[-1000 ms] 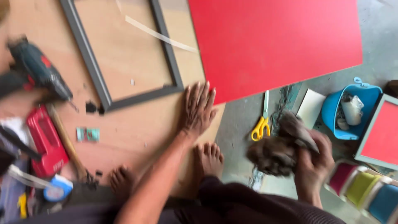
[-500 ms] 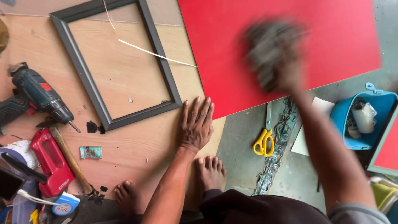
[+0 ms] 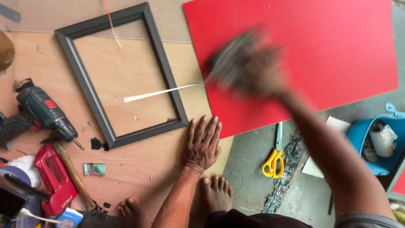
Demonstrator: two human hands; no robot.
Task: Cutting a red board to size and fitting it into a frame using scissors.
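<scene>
A: Where are the hands placed?

B: The left hand [image 3: 203, 145] is laid flat, fingers spread, on the plywood sheet [image 3: 139, 177], just beside the lower right corner of the black frame [image 3: 122, 74] and touching the near edge of the red board [image 3: 295, 55] at its 7 o'clock corner. The right hand [image 3: 257, 74] is blurred above the red board; a dark grey bundle [image 3: 234, 61] is gripped in it, though how tightly the fingers are closed cannot be told.

A: What room is left along the edges?

B: The red board's lower edge overhangs the plywood and runs out over the grey concrete floor [image 3: 249, 169]. Most of its face at 1 o'clock is bare. A pale strip [image 3: 162, 93] is laid across the frame's right rail, reaching the board's left edge.

A: And around them?

B: At 9 o'clock a drill [image 3: 40, 114] is seen, with a red stapler [image 3: 52, 179] and a hammer handle [image 3: 74, 177] below it. Yellow scissors [image 3: 274, 156] are lying on the floor at 5 o'clock, and a blue bucket [image 3: 363, 135] at 4 o'clock. Two bare feet [image 3: 215, 192] are set near the plywood's edge.
</scene>
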